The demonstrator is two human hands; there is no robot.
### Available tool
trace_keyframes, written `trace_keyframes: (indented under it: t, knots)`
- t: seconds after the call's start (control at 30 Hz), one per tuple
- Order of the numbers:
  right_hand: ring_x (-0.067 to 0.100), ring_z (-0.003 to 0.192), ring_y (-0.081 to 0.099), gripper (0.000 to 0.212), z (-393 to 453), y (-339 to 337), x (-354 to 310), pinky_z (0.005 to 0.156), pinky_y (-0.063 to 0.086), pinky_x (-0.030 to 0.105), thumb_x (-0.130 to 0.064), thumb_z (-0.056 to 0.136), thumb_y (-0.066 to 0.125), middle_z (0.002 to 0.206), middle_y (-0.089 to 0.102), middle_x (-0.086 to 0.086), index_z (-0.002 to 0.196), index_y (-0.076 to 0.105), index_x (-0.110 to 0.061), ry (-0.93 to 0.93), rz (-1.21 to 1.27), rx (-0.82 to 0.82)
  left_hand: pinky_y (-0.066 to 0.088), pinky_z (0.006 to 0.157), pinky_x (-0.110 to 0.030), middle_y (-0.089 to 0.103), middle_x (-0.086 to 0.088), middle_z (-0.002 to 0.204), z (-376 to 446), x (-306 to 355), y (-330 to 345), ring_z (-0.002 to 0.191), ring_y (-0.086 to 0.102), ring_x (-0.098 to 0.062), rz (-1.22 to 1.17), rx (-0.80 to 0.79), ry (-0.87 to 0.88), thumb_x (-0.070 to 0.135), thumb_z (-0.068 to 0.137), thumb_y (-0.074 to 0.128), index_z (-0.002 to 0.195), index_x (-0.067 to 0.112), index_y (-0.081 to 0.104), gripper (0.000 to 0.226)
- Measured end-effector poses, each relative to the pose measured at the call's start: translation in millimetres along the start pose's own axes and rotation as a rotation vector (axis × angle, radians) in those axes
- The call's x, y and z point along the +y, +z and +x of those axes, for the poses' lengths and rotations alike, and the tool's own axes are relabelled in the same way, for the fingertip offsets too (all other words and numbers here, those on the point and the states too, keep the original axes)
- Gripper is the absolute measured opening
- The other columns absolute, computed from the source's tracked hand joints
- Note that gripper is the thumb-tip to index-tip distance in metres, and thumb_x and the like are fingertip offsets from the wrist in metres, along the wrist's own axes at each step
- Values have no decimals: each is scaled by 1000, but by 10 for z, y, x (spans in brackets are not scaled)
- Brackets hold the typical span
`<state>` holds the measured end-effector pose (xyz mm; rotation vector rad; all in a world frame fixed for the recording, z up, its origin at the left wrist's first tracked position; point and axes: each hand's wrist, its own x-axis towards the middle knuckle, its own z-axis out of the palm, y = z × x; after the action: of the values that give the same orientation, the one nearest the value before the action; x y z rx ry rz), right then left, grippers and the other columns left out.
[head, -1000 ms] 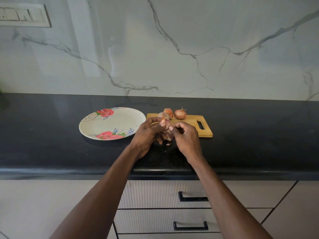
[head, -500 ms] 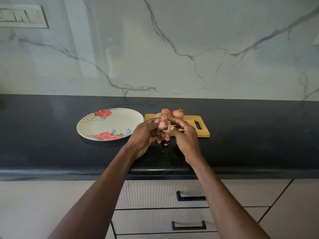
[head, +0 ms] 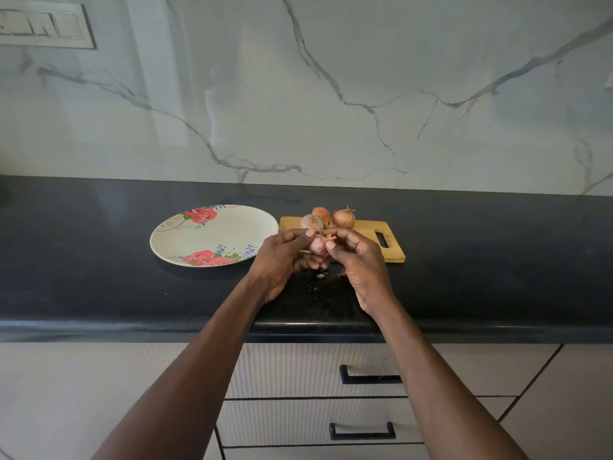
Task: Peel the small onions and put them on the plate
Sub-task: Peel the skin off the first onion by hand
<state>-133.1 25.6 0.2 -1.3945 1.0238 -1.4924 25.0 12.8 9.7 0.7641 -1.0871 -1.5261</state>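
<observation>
Both hands meet above the worktop's front edge: the left hand (head: 282, 257) grips a pinkish small onion (head: 317, 244), and the right hand (head: 360, 260) pinches a scrap of its skin (head: 330, 238). Three unpeeled onions (head: 344, 218) sit at the cutting board's (head: 391, 249) back left corner. The floral plate (head: 199, 240) lies just left of it.

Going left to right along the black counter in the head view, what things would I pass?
Flowered plate → left hand → half-peeled onion held in both hands → right hand → handle slot of the wooden cutting board.
</observation>
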Motion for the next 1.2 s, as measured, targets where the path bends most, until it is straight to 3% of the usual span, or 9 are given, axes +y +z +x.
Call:
trace_keyframes:
  t: [0.1, 0.27, 0.4, 0.53, 0.63, 0.8, 0.93, 1.07, 1.2]
  knots:
    - [18, 103, 72, 20, -5, -6, 9, 79, 58, 29, -6, 92, 69, 107, 76, 4, 110, 74, -14, -31, -1, 12, 62, 73, -28, 73, -23, 96, 10, 0, -10, 82, 72, -30, 8, -9, -8, 8, 91, 68, 111, -3, 68, 22]
    - [16, 102, 71, 18, 2, -1, 18, 66, 53, 19, -9, 89, 73, 108, 76, 2, 105, 76, -18, -33, -15, 48, 61, 77, -29, 73, -22, 93, -14, 9, 16, 77, 71, -26, 21, 7, -13, -5, 87, 67, 109, -2, 69, 22]
    - [5, 100, 69, 27, -3, -4, 7, 69, 53, 17, -9, 89, 74, 111, 75, -3, 112, 75, -22, -30, -10, 31, 60, 81, -33, 71, -29, 108, -18, 8, 5, 85, 69, -32, 32, -5, -18, -2, 84, 69, 115, -2, 70, 32]
    - [11, 107, 68, 28, 10, -7, 30, 74, 54, 22, -11, 88, 75, 113, 75, -3, 114, 75, -20, -36, -30, 23, 62, 78, -30, 71, -28, 106, -13, 10, -2, 87, 70, -32, 33, 17, -21, -1, 88, 66, 121, -2, 68, 33]
    - [9, 104, 69, 29, 2, -2, 15, 67, 52, 16, -9, 88, 75, 112, 75, -2, 115, 75, -18, -32, -16, 16, 62, 76, -29, 72, -27, 109, -17, 18, 6, 91, 71, -34, 11, 40, -27, 2, 89, 68, 123, -4, 67, 34]
    - [8, 102, 70, 28, 11, -1, 26, 61, 50, 13, -11, 88, 75, 111, 76, -3, 115, 76, -17, -36, -14, 20, 61, 69, -27, 75, -22, 100, -47, 34, 34, 79, 74, -27, -1, 57, -21, -7, 90, 62, 110, -5, 71, 23]
    - [7, 100, 71, 27, 16, -10, 33, 74, 57, 22, -10, 88, 75, 108, 77, -3, 115, 75, -14, -47, 13, 19, 61, 68, -24, 76, -21, 93, -42, 23, 37, 72, 74, -22, 22, 98, 13, -12, 92, 55, 114, -11, 68, 25]
    - [5, 97, 71, 27, 13, -11, 30, 67, 55, 20, -9, 87, 75, 105, 77, -2, 115, 76, -12, -65, 5, 20, 61, 68, -27, 73, -27, 101, -68, 43, 60, 80, 73, -29, 10, 51, -4, -3, 89, 64, 105, -7, 72, 18]
    - [10, 106, 70, 28, 26, -14, 50, 89, 59, 33, -9, 86, 77, 108, 77, -1, 114, 76, -11, -58, 6, -6, 62, 68, -28, 74, -26, 97, -80, 46, 72, 80, 73, -31, 14, 65, 6, 2, 86, 70, 101, -7, 74, 17]
